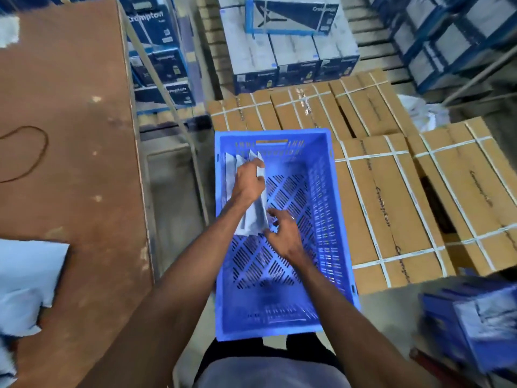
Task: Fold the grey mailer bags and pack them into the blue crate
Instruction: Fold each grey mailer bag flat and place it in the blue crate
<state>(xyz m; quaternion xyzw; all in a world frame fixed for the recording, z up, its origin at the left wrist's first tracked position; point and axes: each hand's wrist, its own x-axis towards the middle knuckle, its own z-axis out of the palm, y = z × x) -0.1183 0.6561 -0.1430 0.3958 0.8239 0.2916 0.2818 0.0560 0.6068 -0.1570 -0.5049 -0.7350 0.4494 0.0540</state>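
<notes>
Blue crate (321, 191): perforated moulded plastic. Mailer bags (253, 217): smooth grey plastic film. Table (70, 135): matt, scuffed brown board. Cartons (391, 205): cardboard, strapped.

Warehouse stockroom: strapped brown cartons (383, 208) stacked on floor, blue-white product boxes (296, 60) piled behind, racking alongside.

Crate: blue crate (321, 208), perforated floor, standing on the ground between a brown table (70, 163) and strapped cardboard cartons (391, 205).
Bags in crate: folded grey mailer bags (237, 163) upright along the left wall, far corner.
Left hand: left hand (247, 184) inside the crate, gripping a folded mailer bag (256, 219) against that row.
Right hand: right hand (285, 233) just beside the bag's near end, fingers loosely curled, touching its edge.
Table: unfolded grey bags (25, 281) on the near edge; dark cord (33, 152) looped farther back.
Background: blue printed boxes (293, 51) stacked.
Lower right: second blue crate (447, 326), blurred.
</notes>
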